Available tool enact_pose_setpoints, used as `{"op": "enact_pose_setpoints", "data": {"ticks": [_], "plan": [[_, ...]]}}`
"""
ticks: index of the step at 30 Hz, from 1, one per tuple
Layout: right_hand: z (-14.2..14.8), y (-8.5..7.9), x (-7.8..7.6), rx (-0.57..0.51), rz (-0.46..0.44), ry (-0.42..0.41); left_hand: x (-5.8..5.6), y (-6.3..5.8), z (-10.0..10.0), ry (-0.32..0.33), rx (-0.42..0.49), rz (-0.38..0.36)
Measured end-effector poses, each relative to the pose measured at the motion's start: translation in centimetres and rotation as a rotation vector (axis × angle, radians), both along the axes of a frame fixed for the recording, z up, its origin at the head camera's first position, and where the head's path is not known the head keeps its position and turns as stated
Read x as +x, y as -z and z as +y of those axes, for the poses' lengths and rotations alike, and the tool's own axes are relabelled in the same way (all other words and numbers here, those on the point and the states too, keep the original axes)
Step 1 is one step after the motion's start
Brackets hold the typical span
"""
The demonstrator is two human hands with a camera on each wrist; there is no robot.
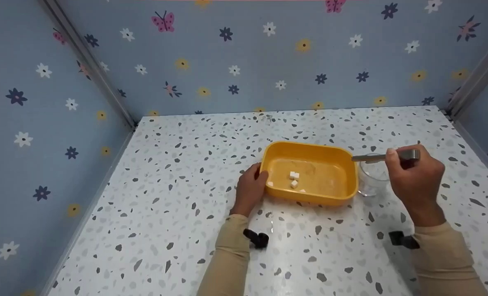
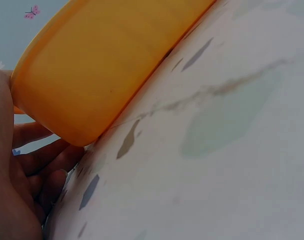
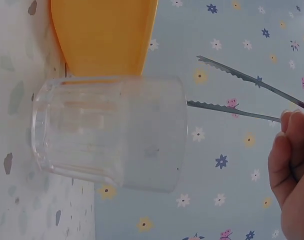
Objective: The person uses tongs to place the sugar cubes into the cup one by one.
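My left hand [image 1: 250,187] grips the left end of a yellow rectangular tub [image 1: 326,181], its thumb at the rim and the other fingers along the outside wall. Inside the tub lie several small white cubes [image 1: 294,183], mostly toward the left and front. Metal tongs [image 3: 242,112] with serrated arms are held in my right hand [image 1: 419,185], between thumb and fingers. Their arms stand apart with nothing between the tips, above a clear glass [image 3: 111,132]. That glass stands upright just right of the tub, partly behind the right hand in the head view.
A white speckled tabletop [image 1: 166,181] carries everything. Blue flowered panels [image 1: 260,61] close in the back and both sides, with metal posts at the rear corners. Both forearms wear tan sleeves [image 1: 231,255] and black wrist mounts [image 1: 257,239].
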State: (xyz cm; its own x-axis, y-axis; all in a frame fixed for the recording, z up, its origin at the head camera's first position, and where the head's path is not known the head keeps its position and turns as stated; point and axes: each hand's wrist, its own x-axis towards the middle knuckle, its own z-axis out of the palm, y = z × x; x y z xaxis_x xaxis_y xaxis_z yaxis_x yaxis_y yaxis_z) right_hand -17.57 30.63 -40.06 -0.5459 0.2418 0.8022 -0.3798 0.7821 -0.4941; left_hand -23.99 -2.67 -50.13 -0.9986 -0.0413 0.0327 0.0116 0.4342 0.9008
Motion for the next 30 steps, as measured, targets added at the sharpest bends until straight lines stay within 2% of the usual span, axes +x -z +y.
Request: {"op": "enact_pose_setpoints", "data": {"ticks": [6, 16, 23, 30], "plan": [[-1.0, -0.1, 0.2, 0.011, 0.000, -0.038, 0.0, 0.0, 0.0, -0.002, -0.009, -0.003], [-1.3, 0.9, -0.2, 0.070, -0.004, -0.105, -0.1, 0.1, -0.1, 0.001, -0.007, 0.001], [-2.3, 1.5, -0.3, 0.098, -0.040, -0.134, -0.1, 0.3, -0.1, -0.007, 0.002, -0.019], [-3.1, 1.7, -0.1, 0.147, -0.057, -0.212, 0.1, 0.0, 0.0, -0.005, 0.001, 0.000]]}}
